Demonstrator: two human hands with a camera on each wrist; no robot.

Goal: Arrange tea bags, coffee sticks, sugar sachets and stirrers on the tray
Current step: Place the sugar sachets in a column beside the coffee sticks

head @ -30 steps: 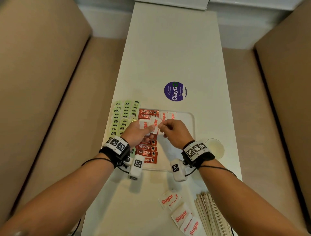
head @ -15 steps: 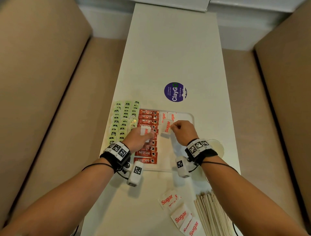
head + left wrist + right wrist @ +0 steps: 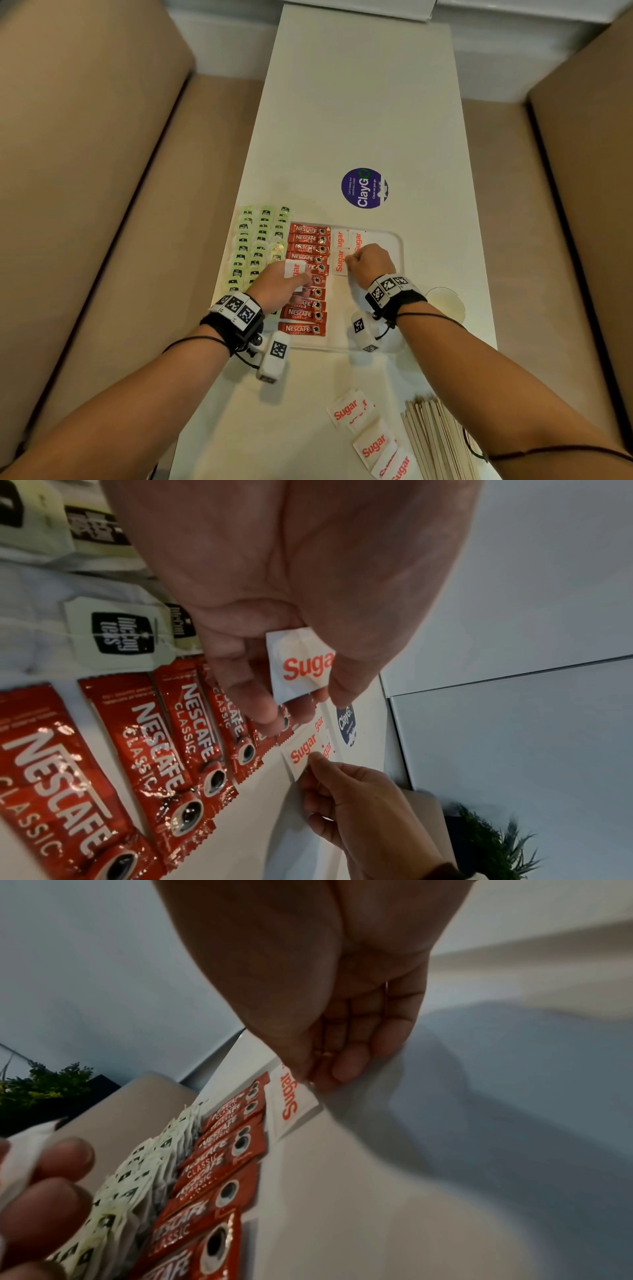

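A white tray (image 3: 397, 246) on the table holds rows of green tea bags (image 3: 255, 246), a column of red coffee sticks (image 3: 306, 277) and a few white sugar sachets (image 3: 346, 240) at its far end. My left hand (image 3: 284, 284) hovers over the coffee sticks and pinches a sugar sachet (image 3: 299, 664) between thumb and fingers. My right hand (image 3: 368, 263) pinches the edge of another sugar sachet (image 3: 339, 262) that lies flat on the tray beside the coffee sticks (image 3: 232, 1148). Loose sugar sachets (image 3: 371, 442) and a bundle of wooden stirrers (image 3: 435, 442) lie on the table near me.
A round purple sticker (image 3: 364, 187) marks the table beyond the tray. A clear round lid or coaster (image 3: 445, 303) sits right of the tray. Tan sofa cushions (image 3: 85, 171) flank the narrow table on both sides.
My right hand carried a sachet from the left hand's bundle rightward and lowered it flat onto the tray below the earlier ones. The left hand sank slightly toward me with its sachet.
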